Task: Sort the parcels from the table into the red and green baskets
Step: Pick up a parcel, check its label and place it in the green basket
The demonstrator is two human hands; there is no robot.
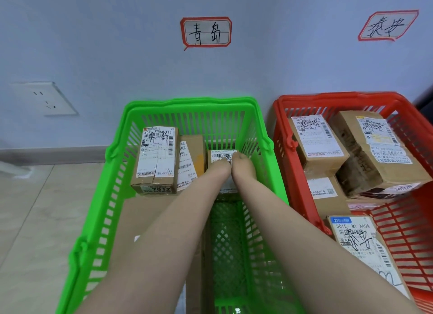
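Against a pale blue wall [117, 44], two baskets are sitting side by side on a tiled floor [35, 208]. A white wall socket [50, 99] is showing to the left. A red-bordered handwritten sign [206, 32] is hanging above the green basket [187, 101], and a second sign [387, 26] above the red basket [339, 95].

Both bare forearms are reaching down the middle of the green basket, hiding much of its floor. The left hand [221, 167] and right hand [243, 163] are meeting at the far end, both touching a small labelled parcel [222, 154] and covering most of it. The fingers are too smeared to tell whether either hand is gripping or only resting on it.

To the left of that parcel, a narrow cardboard box [191, 159] is lying inside the green basket, and beyond it a larger cardboard parcel [157, 159] with a white shipping label and handwriting.

Four parcels are lying in the red basket: a labelled box [316, 144] at the back left, a battered box [375, 154] tilting over it at the right, a plainer box [325, 194] beneath them, and a blue-logo labelled parcel [365, 248] nearest.
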